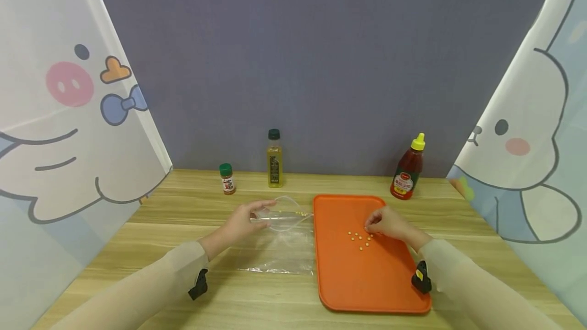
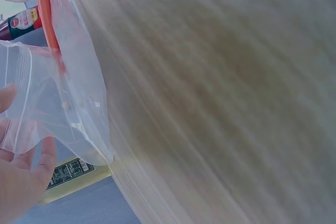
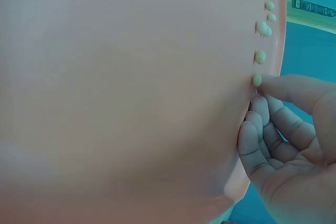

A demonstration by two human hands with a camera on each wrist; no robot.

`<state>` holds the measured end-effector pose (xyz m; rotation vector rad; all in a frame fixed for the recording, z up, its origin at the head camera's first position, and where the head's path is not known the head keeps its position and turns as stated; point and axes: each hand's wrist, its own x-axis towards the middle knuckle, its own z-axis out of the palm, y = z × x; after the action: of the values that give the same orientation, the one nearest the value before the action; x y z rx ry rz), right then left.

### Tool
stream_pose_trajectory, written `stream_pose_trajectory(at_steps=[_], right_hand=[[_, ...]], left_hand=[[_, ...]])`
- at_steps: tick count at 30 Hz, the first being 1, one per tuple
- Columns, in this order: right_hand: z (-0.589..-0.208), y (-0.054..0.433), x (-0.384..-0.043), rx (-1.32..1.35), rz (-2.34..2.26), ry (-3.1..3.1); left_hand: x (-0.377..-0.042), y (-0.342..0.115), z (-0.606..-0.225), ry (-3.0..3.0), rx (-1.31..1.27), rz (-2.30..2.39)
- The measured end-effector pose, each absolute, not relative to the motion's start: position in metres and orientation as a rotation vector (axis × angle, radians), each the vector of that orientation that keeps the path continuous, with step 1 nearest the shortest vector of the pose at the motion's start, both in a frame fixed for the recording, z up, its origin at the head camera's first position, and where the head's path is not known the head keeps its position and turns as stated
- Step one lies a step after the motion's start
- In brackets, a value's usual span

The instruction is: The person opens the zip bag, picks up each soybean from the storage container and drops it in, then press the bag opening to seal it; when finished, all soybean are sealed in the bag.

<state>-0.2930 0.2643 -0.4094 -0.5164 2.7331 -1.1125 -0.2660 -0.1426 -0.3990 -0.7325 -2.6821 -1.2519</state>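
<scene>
My left hand (image 1: 252, 216) holds the mouth of a clear zip-top plastic bag (image 1: 279, 251), thumb and fingers spread along its rim. The bag's mouth gapes and several small yellow beans show through the plastic. On the orange tray (image 1: 367, 289) lie several pale yellow beans (image 1: 360, 238), also seen as a row of beans (image 3: 260, 57) in the right wrist view. My right hand (image 1: 387, 222) is low over the tray just beyond them, its fingers curled. There its fingertips pinch a single bean (image 3: 256, 81) close to the tray surface.
At the back stand a small green-capped seasoning jar (image 1: 228, 180), an oil bottle (image 1: 275, 162) and a red sauce bottle (image 1: 407, 172) with a yellow tip. A grey partition (image 1: 321, 65) rises behind the wooden table (image 1: 257, 299). Printed curtains (image 1: 59, 131) flank it.
</scene>
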Motion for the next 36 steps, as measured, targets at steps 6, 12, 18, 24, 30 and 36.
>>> stream_pose_trajectory(at_steps=[6, 12, 18, 24, 30, 36], right_hand=[[-0.407, 0.265, -0.297, -0.546, -1.117, 2.706], [-0.397, 0.259, -0.3, -0.612, -1.133, 2.738], [-0.38, 0.247, -0.306, -0.636, -1.129, 2.815], [-0.366, 0.233, -0.309, -0.653, -1.148, 2.833], [-0.357, 0.219, -0.312, -0.682, -1.235, 2.826], [-0.348, 0.196, -0.314, -0.742, -1.265, 2.837]], left_hand=[[-0.268, -0.143, -0.4, -2.667, -0.741, -1.206], [-0.269, -0.143, -0.4, -2.674, -0.74, -1.169], [-0.268, -0.142, -0.398, -2.675, -0.733, -1.194], [-0.265, -0.142, -0.397, -2.683, -0.732, -1.218], [-0.266, -0.139, -0.395, -2.677, -0.745, -1.193], [-0.267, -0.138, -0.392, -2.677, -0.756, -1.168]])
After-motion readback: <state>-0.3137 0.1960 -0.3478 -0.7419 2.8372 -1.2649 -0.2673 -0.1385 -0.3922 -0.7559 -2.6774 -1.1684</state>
